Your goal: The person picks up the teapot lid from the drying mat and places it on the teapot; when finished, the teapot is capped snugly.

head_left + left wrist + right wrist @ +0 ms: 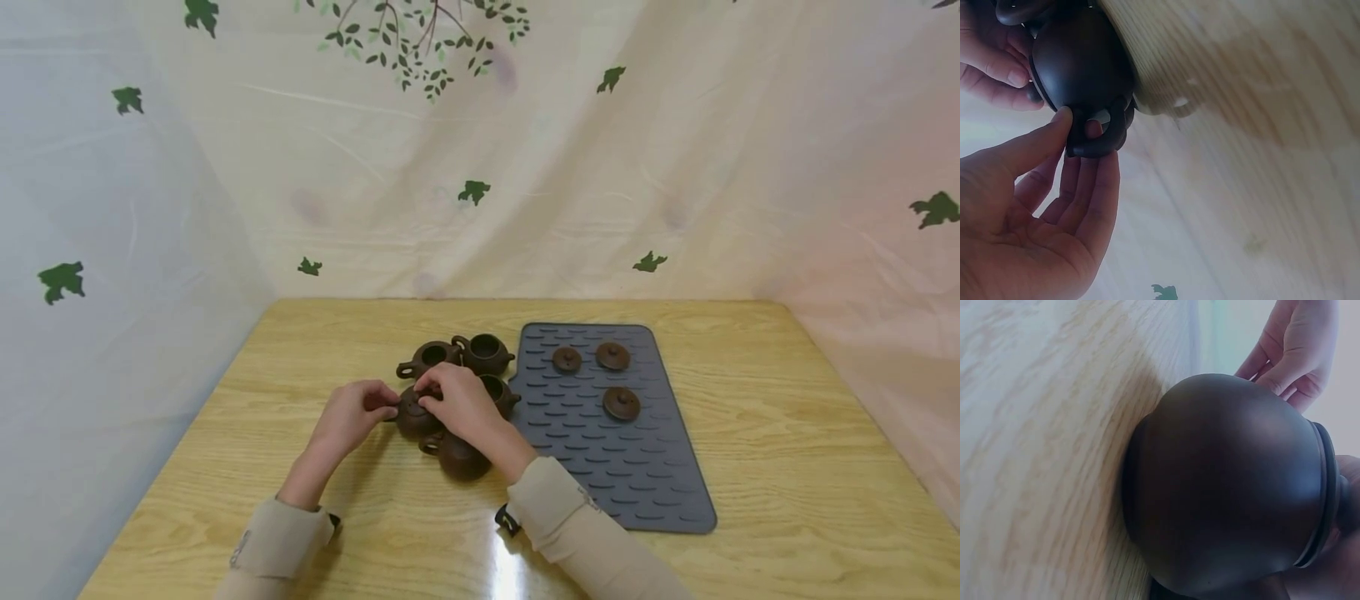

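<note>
My left hand (352, 417) pinches the loop handle (1100, 140) of a dark brown clay teapot (414, 419) standing at the left of a cluster. Above that pot, my right hand (467, 398) holds the small knob (1035, 92) of its lid between thumb and fingers. The lid sits at the pot's mouth, largely covered by the fingers. In front stands another brown teapot (461, 458), its top hidden in the head view by my right forearm; in the right wrist view a rounded teapot (1229, 481) with a lid fills the foreground.
Behind my hands are three lidless teapots: one at back left (420, 363), one at back right (486, 360), one partly behind my right hand (504, 395). A grey ridged mat (585, 450) lies right, bearing three round lids (622, 405). A cloth backdrop (570, 242) borders the wooden table.
</note>
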`<act>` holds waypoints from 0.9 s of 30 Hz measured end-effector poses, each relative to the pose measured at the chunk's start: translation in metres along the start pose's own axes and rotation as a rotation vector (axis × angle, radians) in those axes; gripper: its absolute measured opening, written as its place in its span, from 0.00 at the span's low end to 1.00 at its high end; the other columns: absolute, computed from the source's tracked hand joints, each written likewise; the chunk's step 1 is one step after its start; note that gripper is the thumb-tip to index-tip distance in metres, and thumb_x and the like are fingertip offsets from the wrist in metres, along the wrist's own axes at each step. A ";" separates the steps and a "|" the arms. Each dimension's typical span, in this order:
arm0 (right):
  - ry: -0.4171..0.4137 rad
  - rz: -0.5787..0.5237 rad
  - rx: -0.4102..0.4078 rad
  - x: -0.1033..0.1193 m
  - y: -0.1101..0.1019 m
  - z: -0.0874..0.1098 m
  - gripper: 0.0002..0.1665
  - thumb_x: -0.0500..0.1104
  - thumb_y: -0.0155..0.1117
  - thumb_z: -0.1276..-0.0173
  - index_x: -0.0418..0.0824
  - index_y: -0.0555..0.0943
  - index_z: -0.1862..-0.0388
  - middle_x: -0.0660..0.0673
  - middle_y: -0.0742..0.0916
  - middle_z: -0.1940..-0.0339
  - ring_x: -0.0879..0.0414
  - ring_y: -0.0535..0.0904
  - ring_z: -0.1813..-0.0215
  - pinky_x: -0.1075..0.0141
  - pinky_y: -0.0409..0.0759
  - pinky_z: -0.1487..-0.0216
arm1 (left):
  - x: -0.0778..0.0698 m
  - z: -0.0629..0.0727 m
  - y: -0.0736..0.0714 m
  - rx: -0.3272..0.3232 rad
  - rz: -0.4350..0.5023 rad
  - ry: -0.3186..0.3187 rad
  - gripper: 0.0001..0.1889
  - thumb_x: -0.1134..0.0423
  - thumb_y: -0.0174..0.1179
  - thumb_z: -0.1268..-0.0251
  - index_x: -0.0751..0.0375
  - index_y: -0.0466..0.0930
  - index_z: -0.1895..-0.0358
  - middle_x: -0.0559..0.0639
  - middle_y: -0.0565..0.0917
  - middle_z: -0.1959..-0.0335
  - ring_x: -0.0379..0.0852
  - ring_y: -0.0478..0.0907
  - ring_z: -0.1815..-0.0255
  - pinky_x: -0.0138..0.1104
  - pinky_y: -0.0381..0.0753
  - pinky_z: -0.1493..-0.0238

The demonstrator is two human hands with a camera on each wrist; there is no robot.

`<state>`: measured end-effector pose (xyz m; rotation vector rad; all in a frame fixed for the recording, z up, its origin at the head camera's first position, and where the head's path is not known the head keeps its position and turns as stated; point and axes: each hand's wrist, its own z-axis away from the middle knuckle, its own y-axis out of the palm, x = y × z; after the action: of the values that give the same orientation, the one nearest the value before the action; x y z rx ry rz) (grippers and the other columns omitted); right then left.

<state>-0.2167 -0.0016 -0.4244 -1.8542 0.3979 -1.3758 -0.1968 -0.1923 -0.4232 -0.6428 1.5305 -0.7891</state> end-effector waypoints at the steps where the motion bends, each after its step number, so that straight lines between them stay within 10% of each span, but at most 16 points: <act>1: 0.000 -0.006 0.002 0.000 0.000 0.000 0.08 0.44 0.67 0.30 0.49 0.86 0.54 0.50 0.86 0.51 0.55 0.83 0.50 0.62 0.83 0.49 | 0.000 0.000 0.000 0.003 0.000 0.003 0.04 0.69 0.66 0.36 0.60 0.87 0.60 0.56 0.89 0.59 0.51 0.86 0.59 0.43 0.86 0.57; 27: 0.025 -0.083 -0.102 -0.019 -0.039 0.010 0.11 0.43 0.65 0.29 0.45 0.85 0.50 0.47 0.87 0.51 0.52 0.84 0.50 0.58 0.84 0.49 | -0.008 -0.006 -0.003 -0.012 -0.001 0.033 0.05 0.67 0.65 0.34 0.59 0.85 0.57 0.56 0.88 0.56 0.55 0.86 0.54 0.42 0.86 0.57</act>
<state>-0.2219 0.0403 -0.4096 -1.9575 0.4145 -1.4596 -0.2024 -0.1873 -0.4160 -0.6426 1.5659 -0.7949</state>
